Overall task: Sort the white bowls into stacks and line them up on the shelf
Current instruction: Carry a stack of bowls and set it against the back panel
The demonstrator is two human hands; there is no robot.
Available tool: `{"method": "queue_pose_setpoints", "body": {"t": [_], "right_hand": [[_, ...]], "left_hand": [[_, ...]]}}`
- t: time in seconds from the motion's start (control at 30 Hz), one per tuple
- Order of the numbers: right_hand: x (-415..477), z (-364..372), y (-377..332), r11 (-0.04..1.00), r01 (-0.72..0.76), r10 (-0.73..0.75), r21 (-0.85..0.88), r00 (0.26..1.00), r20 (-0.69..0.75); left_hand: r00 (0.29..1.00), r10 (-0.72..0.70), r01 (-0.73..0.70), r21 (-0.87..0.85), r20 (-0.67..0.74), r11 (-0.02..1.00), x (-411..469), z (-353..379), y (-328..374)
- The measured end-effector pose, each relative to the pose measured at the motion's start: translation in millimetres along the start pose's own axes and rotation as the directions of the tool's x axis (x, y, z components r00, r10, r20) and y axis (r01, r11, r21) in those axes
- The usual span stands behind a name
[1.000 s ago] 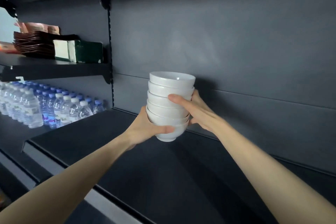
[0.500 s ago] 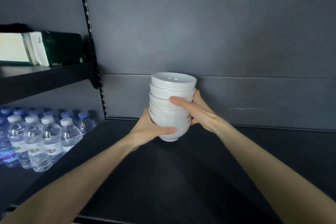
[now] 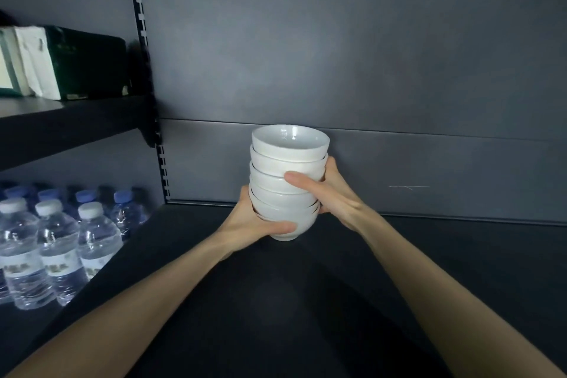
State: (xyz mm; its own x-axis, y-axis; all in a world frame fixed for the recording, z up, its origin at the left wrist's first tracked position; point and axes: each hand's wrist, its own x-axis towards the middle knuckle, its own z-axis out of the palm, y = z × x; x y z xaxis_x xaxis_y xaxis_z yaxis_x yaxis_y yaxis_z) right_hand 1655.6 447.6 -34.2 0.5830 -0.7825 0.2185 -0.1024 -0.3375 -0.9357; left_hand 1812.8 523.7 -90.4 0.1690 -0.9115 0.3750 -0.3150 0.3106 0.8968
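A stack of several white bowls [image 3: 288,159] is held between both hands over the dark shelf [image 3: 429,270], near its back wall. My left hand [image 3: 254,224] cups the lowest bowl from the left, thumb curled under its front. My right hand [image 3: 331,193] wraps the right side of the stack, thumb lying across the middle bowls. The bottom bowl's foot is at or just above the shelf surface; I cannot tell if it touches.
Several water bottles [image 3: 58,248] stand on a lower shelf at the left. A green and white box [image 3: 67,61] sits on a higher shelf at upper left. A slotted upright [image 3: 147,77] divides the bays. The grey back panel [image 3: 399,70] rises behind the stack.
The stack and both hands have sunk lower toward the shelf surface. My view has swung right and closer, so the bottles and box sit further left.
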Motion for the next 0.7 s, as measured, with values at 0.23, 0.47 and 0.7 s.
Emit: {"method": "queue_pose_setpoints", "body": {"t": [0.23, 0.47, 0.7], "right_hand": [[1.4, 0.7, 1.5, 0.999, -0.018, 0.017, 0.035, 1.000, 0.026], [-1.0, -6.2, 6.3, 0.999, -0.037, 0.033, 0.040, 0.995, 0.091], [-1.2, -5.9, 6.3, 0.998, 0.002, -0.005, 0.057, 0.998, 0.059]], "left_hand": [[0.999, 0.030, -0.030, -0.006, -0.021, 1.000, 1.3, 0.3, -10.8], [0.993, 0.000, -0.001, -0.008, -0.118, 1.000, -3.9, 3.1, -14.9], [0.985, -0.027, 0.026, -0.007, -0.171, 1.000, -5.3, 3.1, -11.4]]}}
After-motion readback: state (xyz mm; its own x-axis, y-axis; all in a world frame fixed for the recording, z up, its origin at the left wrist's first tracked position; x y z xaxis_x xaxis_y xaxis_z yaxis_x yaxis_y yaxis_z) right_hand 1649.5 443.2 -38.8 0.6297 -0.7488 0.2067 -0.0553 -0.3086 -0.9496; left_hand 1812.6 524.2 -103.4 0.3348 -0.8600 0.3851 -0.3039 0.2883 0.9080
